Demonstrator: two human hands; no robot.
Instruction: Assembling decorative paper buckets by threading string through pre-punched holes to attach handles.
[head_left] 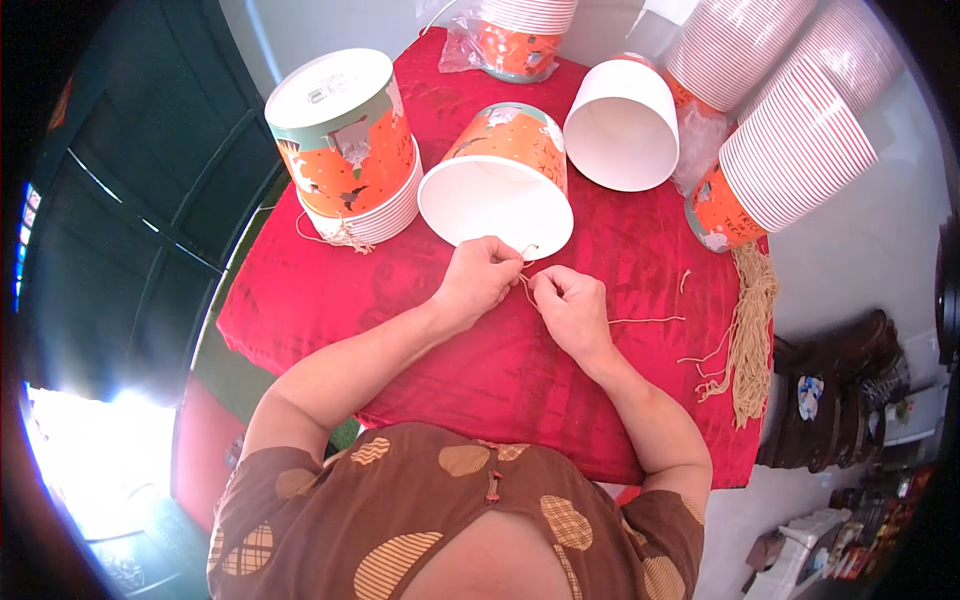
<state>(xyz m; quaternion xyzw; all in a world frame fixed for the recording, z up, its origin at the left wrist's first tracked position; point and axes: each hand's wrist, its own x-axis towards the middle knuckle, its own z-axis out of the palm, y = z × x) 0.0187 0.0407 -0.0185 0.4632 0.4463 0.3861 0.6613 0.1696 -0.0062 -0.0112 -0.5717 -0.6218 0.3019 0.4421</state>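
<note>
An orange and green paper bucket (495,195) lies on its side, its white open mouth facing me. Thin tan cord (531,249) passes through the lower rim of that bucket. My left hand (480,277) pinches the cord right at the rim, thumb against finger. Just to its right, my right hand (572,308) is closed on the same cord between thumb and forefinger. A short loop of cord hangs between the two hands. The exact crossing of the strands is partly hidden by my fingertips.
A nested bucket stack (345,150) stands upside down at left, cord hanging at its base. Another bucket (622,125) lies behind. Tall bucket stacks (795,150), some in plastic, fill the far right. A cord bundle (748,340) drapes at the right edge of the red tablecloth (430,370).
</note>
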